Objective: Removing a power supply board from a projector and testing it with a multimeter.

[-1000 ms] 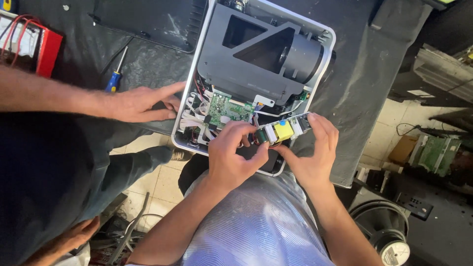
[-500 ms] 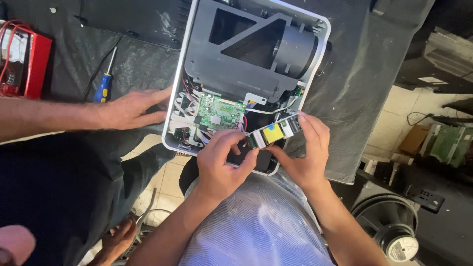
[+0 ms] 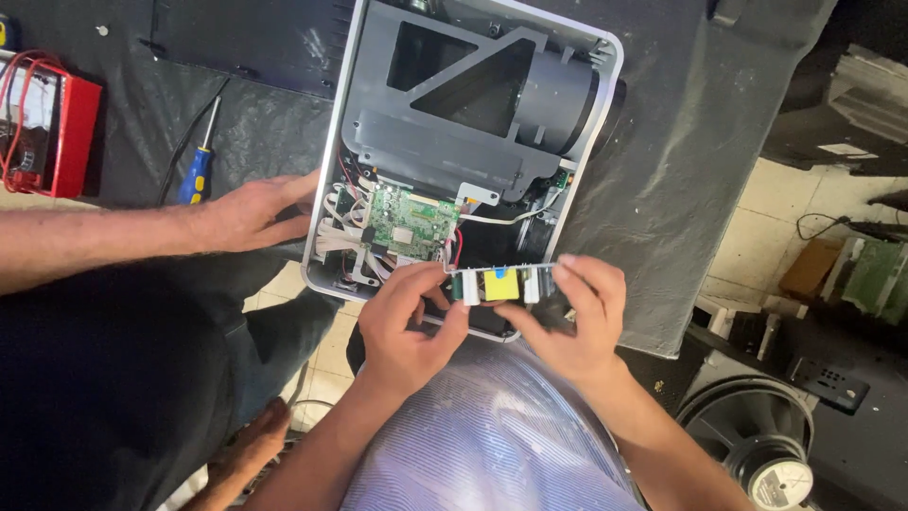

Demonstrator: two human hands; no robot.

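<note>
Lifting the small yellow-topped circuit board (image 3: 499, 284) a little clear of the open white casing (image 3: 326, 203), between left hand (image 3: 407, 326) and right hand (image 3: 572, 322). Sliding co-worker's hand (image 3: 251, 213) closer against the casing's side, left of both.

The person wore a shirt (image 3: 492, 445) of light lilac colour with very thin stripes across it. Both forearms were bare, so the sleeves were short or rolled up. The left hand (image 3: 402, 326) and the right hand (image 3: 577, 322) had no gloves, rings or watch.
</note>
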